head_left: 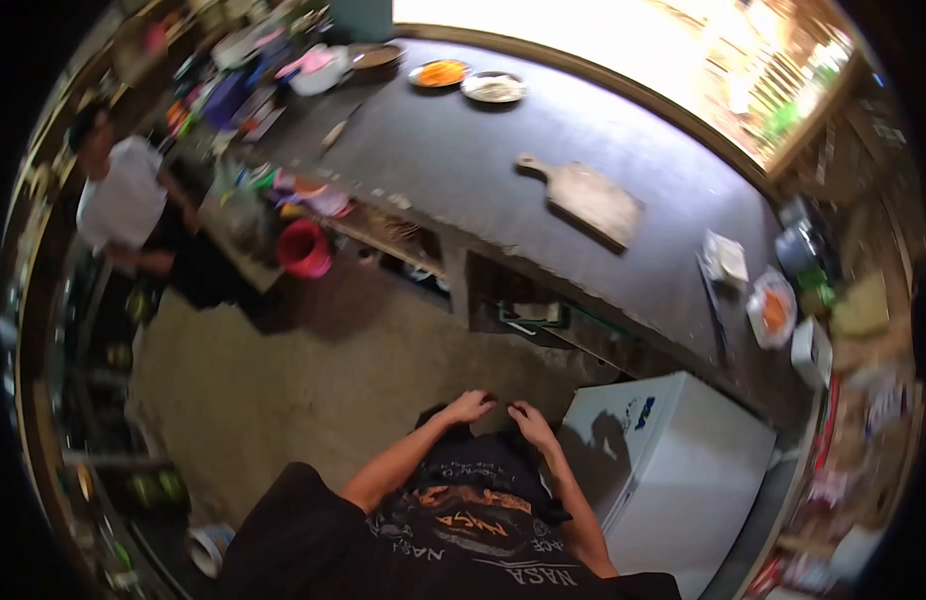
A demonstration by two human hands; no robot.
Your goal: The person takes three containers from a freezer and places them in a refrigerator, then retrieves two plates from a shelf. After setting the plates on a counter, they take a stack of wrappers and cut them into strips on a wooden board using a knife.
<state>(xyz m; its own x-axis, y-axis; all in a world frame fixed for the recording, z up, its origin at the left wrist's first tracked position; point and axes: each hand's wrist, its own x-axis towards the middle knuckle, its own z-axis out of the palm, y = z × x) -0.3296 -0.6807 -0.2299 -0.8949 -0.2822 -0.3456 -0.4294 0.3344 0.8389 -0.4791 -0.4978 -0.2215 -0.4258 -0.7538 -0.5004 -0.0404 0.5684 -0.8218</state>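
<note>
My left hand (470, 407) is in front of my waist, just past the hem of my black printed T-shirt (473, 505). Its fingers are loosely bent, and nothing shows in them. Close beside it, a small gap away, my right hand (530, 421) hangs with its fingers loosely curved and nothing visible in them. The fingertips of both hands are dark and blurred. Neither hand touches the counter. To the right of my right hand stands a white chest-like appliance (673, 470) with a blue logo.
A dark counter (433, 150) carries a wooden cutting board (595, 203), a knife (338, 130), a plate of orange shreds (441, 74), a plate of pale shreds (494, 88) and a bag with orange food (773, 308). A person (128, 195) stands at left near a red bucket (304, 249).
</note>
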